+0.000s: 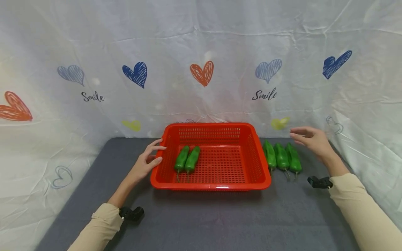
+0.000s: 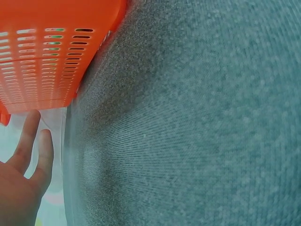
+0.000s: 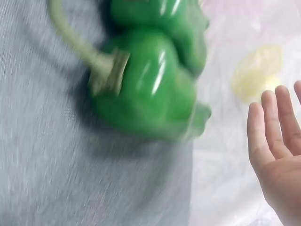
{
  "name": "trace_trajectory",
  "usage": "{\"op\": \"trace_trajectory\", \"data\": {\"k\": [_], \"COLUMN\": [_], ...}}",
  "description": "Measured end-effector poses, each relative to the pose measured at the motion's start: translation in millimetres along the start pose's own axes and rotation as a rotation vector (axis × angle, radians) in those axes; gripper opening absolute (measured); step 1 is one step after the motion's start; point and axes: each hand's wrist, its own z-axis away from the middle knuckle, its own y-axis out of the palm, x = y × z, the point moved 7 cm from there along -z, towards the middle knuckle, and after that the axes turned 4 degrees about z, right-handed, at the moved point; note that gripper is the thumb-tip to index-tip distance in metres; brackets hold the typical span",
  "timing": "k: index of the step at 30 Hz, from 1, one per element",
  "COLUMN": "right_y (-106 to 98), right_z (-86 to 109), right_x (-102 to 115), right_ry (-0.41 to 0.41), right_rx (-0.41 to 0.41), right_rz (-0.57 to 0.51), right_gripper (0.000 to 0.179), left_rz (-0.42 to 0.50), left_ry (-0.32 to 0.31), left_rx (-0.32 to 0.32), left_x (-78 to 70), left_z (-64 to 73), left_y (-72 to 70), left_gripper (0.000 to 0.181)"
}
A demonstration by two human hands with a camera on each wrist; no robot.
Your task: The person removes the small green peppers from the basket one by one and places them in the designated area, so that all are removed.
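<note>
A red plastic basket (image 1: 216,186) with slotted walls rests on the dark grey cloth. Two green peppers (image 1: 191,159) lie side by side at its left end, stems toward the near side. My left hand (image 1: 145,164) is at the basket's left rim, its fingertips and thumb touching the edge; two fairly straight fingers show in the left wrist view. Right of the basket, three more green peppers (image 1: 281,157) lie in a row. Over their far right side my right hand (image 1: 314,141) hovers with relaxed fingers, holding nothing. The nearest pepper (image 3: 146,84) looks blurred in the right wrist view.
A white sheet (image 1: 201,42) printed with hearts and "Smile" hangs behind the table and along its sides. Grey tabletop (image 1: 220,219) extends in front of the basket. A black wrist camera (image 1: 132,213) is strapped near the left sleeve, another (image 1: 319,182) near the right.
</note>
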Motion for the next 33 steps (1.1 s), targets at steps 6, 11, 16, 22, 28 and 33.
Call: {"op": "trace_trajectory", "data": {"k": [6,11,16,22,28,33], "right_y": [16.6,31.6,42.4,50.0,59.8,69.8], "right_z": [-4.8,-9.2,-14.2,-20.4,-28.6,-37.2], "right_x": [20.3,37.5,52.1,65.4,80.6,94.8], "right_ry": [-0.003,0.024,0.009,-0.02,-0.041,-0.065], "right_rx": [0.039,0.051,0.062,0.09,0.107,0.126], "right_rz": [-0.124,-0.123,-0.106,-0.084,-0.087,-0.082], "right_gripper": [0.045,0.05,0.049,0.049,0.049,0.047], "left_rz": [-0.032,-0.024,-0.027,-0.01,-0.016,-0.018], "left_ry": [0.008,0.007,-0.006,-0.013,-0.012,-0.013], "left_rx": [-0.014,-0.012,-0.014,-0.007,-0.013,-0.011], "left_x": [0.6,1.3,4.0,2.4,1.5,0.5], "left_z": [-1.3,-1.0,-1.0,-0.2,-0.1,-0.2], "left_y": [0.1,-0.1,-0.9,0.0,-0.4,0.2], "left_gripper": [0.036,0.036,0.036,0.036,0.036,0.036]}}
